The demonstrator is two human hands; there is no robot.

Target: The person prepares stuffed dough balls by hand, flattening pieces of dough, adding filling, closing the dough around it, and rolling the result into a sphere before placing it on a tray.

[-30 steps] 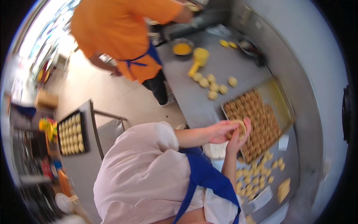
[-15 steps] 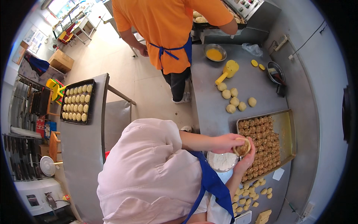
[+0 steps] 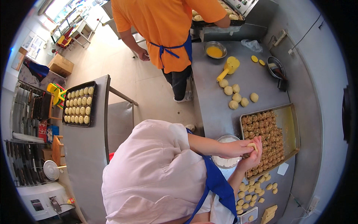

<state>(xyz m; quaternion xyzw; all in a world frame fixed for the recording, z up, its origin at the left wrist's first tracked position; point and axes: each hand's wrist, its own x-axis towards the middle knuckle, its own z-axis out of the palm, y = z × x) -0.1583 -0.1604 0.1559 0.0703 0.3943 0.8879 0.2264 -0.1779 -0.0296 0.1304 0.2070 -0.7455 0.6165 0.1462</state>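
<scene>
A piece of pale dough [image 3: 254, 146] sits cupped between my two hands, above the near edge of a tray of brown filling balls. My left hand [image 3: 238, 148] presses on it from the left, fingers bent. Around its other side my right hand [image 3: 253, 160] is closed, fingers curled up over it. The hands mostly hide what is inside the dough. Right below them is a metal bowl of white flour [image 3: 225, 162]. The filling balls [image 3: 264, 140] stand in close rows in the metal tray [image 3: 286, 121], whose far strip is bare.
Small dough pieces [image 3: 249, 196], a scale [image 3: 246, 217] and a dough slab [image 3: 269, 214] lie at lower right. Round dough balls [image 3: 236, 97], a yellow scoop [image 3: 232, 65] and a bowl of yellow liquid [image 3: 214, 52] are farther up. A co-worker in orange [image 3: 156, 33] stands ahead; a pastry tray [image 3: 79, 103] sits left.
The dough, earlier an open cup with brown filling showing, is now mostly enclosed by my hands. My right fingers have closed around it. The co-worker's right-side arm has shifted slightly; the whole view has moved.
</scene>
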